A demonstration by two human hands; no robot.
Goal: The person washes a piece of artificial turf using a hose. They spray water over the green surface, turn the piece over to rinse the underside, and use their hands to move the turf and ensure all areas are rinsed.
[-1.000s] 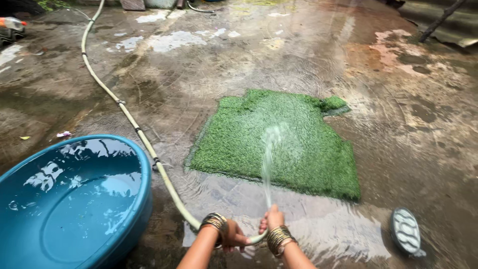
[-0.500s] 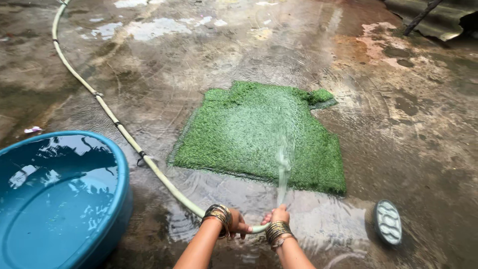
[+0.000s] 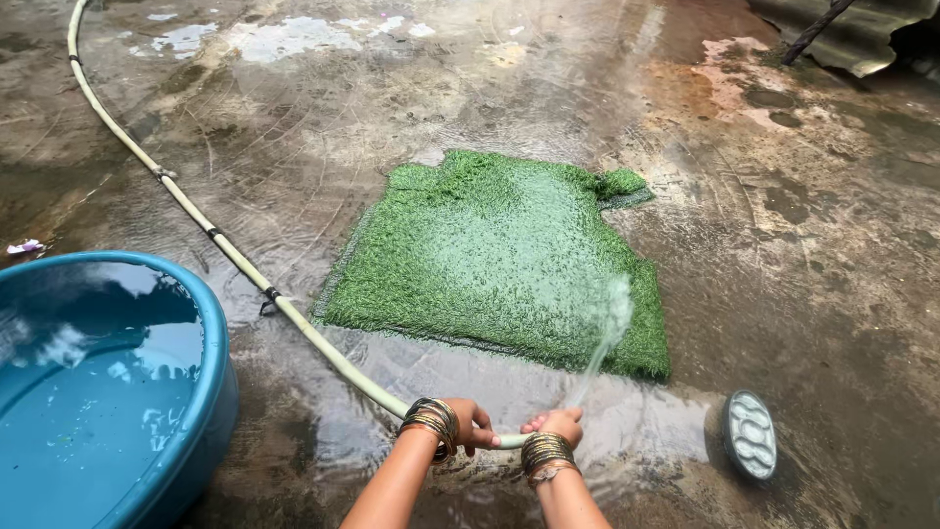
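1. Both forearms are cut off by the lower edge of the view; stacked metal bangles cover each wrist.
2. The left hand [image 3: 468,428] has its fingers wrapped around the pale cream rubber hose [image 3: 235,257] just behind its end.
3. The right hand [image 3: 555,428] holds the hose's tip, fingers closed over it, so the nozzle opening itself is hidden; a thin jet of water [image 3: 605,333] rises from between the fingers.
4. The round blue plastic tub of water [image 3: 211,353] is cut off at the left and bottom edges.
5. An oval grey drain cover [image 3: 751,435] lies right of the hands on the wet concrete floor [image 3: 803,294].
6. The jet lands on the near right part of the green artificial-grass mat [image 3: 490,255], whose far right corner is folded over.
7. The hose runs away up left, out of view.
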